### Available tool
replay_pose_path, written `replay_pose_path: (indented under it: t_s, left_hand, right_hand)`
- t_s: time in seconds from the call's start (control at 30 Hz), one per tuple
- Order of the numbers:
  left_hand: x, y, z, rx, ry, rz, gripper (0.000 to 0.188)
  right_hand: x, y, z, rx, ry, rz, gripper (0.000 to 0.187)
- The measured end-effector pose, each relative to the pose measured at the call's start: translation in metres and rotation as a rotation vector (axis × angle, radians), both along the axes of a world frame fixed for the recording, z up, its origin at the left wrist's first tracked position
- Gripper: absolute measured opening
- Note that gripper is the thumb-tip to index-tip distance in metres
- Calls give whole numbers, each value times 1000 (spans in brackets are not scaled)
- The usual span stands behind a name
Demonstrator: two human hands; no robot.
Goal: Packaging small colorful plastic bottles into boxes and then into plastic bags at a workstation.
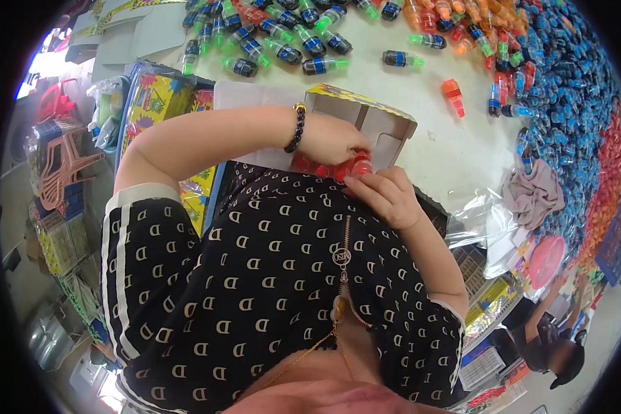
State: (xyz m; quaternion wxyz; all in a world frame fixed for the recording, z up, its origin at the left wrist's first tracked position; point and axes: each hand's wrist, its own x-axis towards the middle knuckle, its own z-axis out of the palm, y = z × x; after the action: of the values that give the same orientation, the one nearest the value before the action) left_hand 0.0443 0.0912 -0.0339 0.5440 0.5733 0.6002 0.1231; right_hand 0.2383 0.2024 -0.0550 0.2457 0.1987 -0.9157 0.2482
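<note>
Close against my body, a row of small red plastic bottles (316, 168) lies partly hidden under my left hand (330, 140). That hand's fingers are curled down on a red bottle (361, 164) at the row's right end. From the right, my right hand (388, 196) has its bent fingers pressed at the lower side of the same bottle, thumb hidden. Just beyond the hands stands an open display box (393, 129), white inside with a yellow patterned edge. The bottles' lower parts and what they rest in are mostly hidden.
Green-capped dark bottles (283, 50) and orange bottles (486, 17) lie at the table's far side. A lone red bottle (453, 98) is nearer. Heaped blue bottles (566, 103) fill the right, beside a crumpled cloth (533, 196). Yellow boxes (160, 100) stand left. Another person (545, 345) is at lower right.
</note>
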Motion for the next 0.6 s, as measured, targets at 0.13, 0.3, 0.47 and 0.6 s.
replay_pose_path:
  t_s: [0.13, 0.3, 0.47, 0.6]
  left_hand:
    - [0, 3, 0, -23, 29, 6, 39]
    - [-1, -2, -14, 192, 170, -169, 35]
    - [-4, 10, -8, -81, -79, -62, 35]
    - [-7, 0, -41, 181, -230, 105, 43]
  right_hand:
    - [-1, 5, -17, -106, -41, -46, 51]
    - [2, 7, -16, -338, -236, -79, 53]
    - [7, 12, -15, -334, -340, -76, 50]
    - [1, 7, -6, -345, -603, -169, 50]
